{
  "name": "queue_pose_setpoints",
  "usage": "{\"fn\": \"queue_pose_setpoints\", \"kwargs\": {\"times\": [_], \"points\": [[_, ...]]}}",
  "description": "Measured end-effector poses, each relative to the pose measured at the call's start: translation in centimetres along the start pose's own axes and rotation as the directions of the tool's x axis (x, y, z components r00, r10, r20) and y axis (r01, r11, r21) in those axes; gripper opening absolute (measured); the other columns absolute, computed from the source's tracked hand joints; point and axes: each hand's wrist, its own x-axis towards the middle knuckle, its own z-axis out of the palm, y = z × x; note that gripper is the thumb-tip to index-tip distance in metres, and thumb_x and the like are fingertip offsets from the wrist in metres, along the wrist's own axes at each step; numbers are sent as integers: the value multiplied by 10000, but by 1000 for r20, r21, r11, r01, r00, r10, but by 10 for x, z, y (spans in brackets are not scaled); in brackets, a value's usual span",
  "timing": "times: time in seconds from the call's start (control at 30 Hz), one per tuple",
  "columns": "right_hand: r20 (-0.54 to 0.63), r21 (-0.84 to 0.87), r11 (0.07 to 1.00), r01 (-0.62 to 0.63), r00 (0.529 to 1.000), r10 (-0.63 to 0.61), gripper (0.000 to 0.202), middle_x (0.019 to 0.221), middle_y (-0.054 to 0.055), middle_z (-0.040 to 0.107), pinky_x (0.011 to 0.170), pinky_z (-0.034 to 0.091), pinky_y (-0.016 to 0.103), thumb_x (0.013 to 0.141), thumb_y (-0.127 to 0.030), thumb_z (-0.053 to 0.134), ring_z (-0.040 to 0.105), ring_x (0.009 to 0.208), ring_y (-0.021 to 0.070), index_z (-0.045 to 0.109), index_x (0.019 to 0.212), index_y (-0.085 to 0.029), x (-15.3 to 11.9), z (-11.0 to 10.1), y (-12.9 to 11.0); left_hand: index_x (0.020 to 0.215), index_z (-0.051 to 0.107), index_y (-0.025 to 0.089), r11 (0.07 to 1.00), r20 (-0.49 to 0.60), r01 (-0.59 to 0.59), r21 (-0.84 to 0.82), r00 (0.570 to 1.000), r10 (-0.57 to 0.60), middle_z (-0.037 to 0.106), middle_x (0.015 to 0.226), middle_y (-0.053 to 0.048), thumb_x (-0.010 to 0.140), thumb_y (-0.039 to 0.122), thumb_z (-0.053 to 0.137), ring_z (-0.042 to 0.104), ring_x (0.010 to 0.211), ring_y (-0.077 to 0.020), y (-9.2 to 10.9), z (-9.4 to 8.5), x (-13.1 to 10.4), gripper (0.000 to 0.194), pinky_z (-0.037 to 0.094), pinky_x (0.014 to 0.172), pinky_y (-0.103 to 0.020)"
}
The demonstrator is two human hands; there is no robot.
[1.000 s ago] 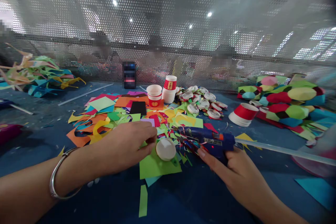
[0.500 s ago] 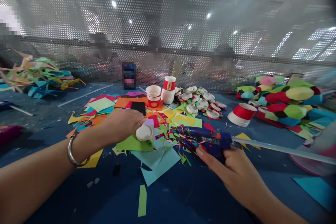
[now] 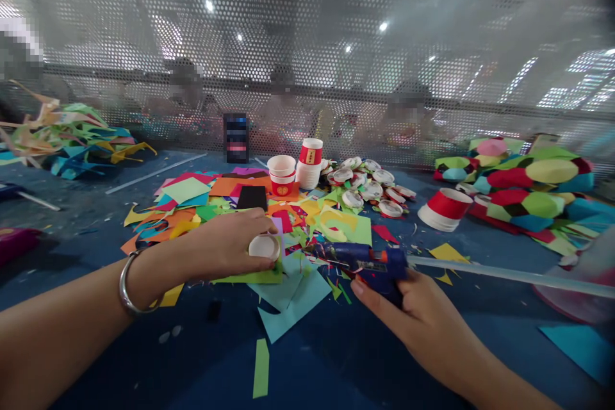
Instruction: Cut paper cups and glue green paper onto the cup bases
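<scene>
Blue bench [image 3: 331,365], well in from its far edge: your left hand [image 3: 225,243] pinches a round white paper cup [image 3: 262,247], your right hand [image 3: 408,307] wraps a blue plastic glue gun [image 3: 379,269]; keep its nozzle [image 3: 312,249] off skin.

1. Before us spreads a dark blue tabletop [image 3: 336,371], littered with tiny paper clippings.
2. In the middle we see a loose heap of coloured paper scraps [image 3: 284,221], with a light-green sheet [image 3: 269,275] and a pale-blue sheet [image 3: 298,309] at its near side.
3. Farther back we find a tall stack of paper cups [image 3: 308,174], a heap of cut-off cup bases [image 3: 371,189] and an upright smartphone [image 3: 236,138].
4. On our left lie a pile of paper strips [image 3: 79,141], a clear glue stick [image 3: 156,173] and a partly visible magenta object [image 3: 18,243].
5. On our right we have a short red-and-white cup stack [image 3: 444,210] and a turquoise paper piece [image 3: 579,346].
6. Nearest us lies a narrow green strip [image 3: 261,368].
</scene>
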Motion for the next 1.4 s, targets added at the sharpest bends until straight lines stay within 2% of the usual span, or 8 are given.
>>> {"fn": "queue_pose_setpoints", "kwargs": {"times": [0.1,0.2,0.37,0.47,0.6,0.9,1.13,1.4], "points": [[45,-33,999,-6,999,8,342,722,18,662,549,474,261,944,-435,499,573,647,170,658,758,-196,0,2,-1,1239,552,246,999,19,-23,-49,1000,23,633,1155,-73,819,461,620,594,1038,-265,1,-1,-1,476,445,854,-354],[78,-69,997,20,997,-14,326,712,23,660,572,483,276,940,-409,498,570,642,172,653,756,-189,-1,4,-3,1315,501,278,994,63,-39,-107,997,46,609,1256,-63,803,462,651,576,1111,-266,5,-1,-3,565,435,909,-362],[128,-117,990,73,990,-57,277,670,21,662,578,498,302,924,-359,511,602,620,190,645,736,-206,-3,6,-6,1271,540,282,987,93,-39,-155,994,54,619,1255,-41,801,431,661,581,1119,-246,6,0,-1,508,437,908,-337],[116,-110,987,118,988,-105,167,819,33,714,694,533,330,909,-318,534,661,785,227,673,870,-235,-3,7,-9,1239,567,276,985,87,-60,-161,993,74,639,1196,-31,801,419,664,595,1065,-230,3,1,1,471,438,874,-316],[125,-120,981,151,983,-136,174,974,38,734,854,523,371,909,-317,537,673,935,249,667,1008,-256,-2,7,-11,1178,611,260,983,95,-79,-167,991,96,652,1105,-29,797,437,673,599,968,-215,0,2,3,425,428,795,-295],[180,-119,979,167,973,-144,217,1022,36,728,835,528,375,937,-321,486,676,924,240,645,1069,-254,-3,7,-12,1153,620,270,976,104,-87,-201,989,110,647,1076,-12,785,454,701,593,923,-199,-2,2,2,420,407,751,-277],[179,-178,961,212,967,-181,201,990,66,717,809,521,377,935,-304,461,666,911,243,641,974,-224,-2,8,-12,1147,625,260,975,105,-82,-206,989,105,645,1082,-13,790,436,695,593,923,-192,-1,1,1,403,410,755,-270],[196,-177,961,213,964,-178,121,957,46,671,768,495,350,934,-267,464,622,862,207,577,912,-231,-3,10,-9,1147,632,251,976,106,-72,-207,990,95,644,1099,-15,773,437,712,596,948,-194,-1,2,2,426,420,785,-280]]}}
